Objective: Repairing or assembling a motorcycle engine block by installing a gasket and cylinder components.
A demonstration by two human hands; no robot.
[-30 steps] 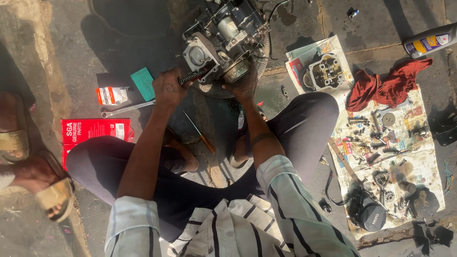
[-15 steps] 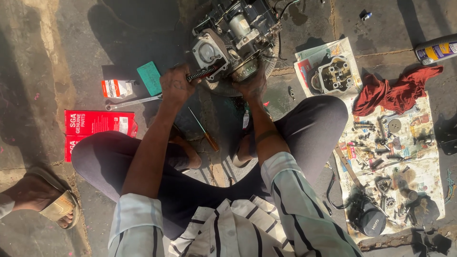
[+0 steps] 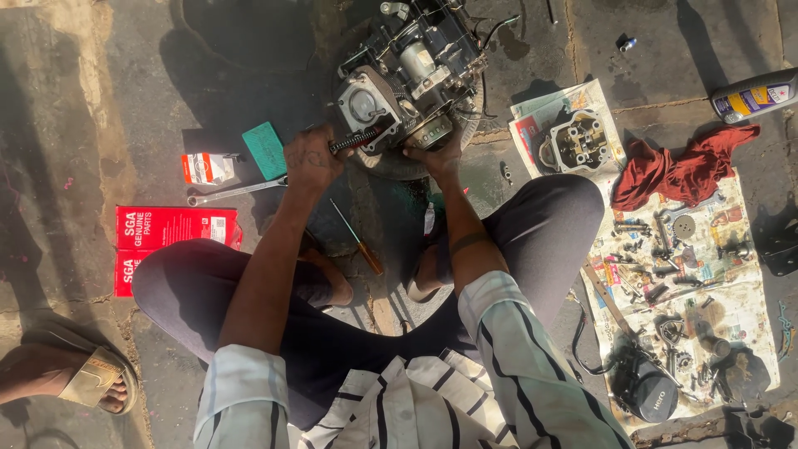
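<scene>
The engine [image 3: 411, 79] sits on the floor [image 3: 116, 100] at twelve o'clock from the person, its long axis running from eight o'clock up to two o'clock. The left hand [image 3: 312, 158], arm outstretched, is closed around a ribbed tool handle [image 3: 356, 141] against the engine's near end. The right hand [image 3: 436, 154] grips the engine's underside

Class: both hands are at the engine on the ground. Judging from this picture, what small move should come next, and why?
Probably a further turn of the tool with the left hand. That hand grips the tool, whose tip meets the engine beside the round cylinder opening, while the right hand braces the engine's underside, holding it steady.
</scene>
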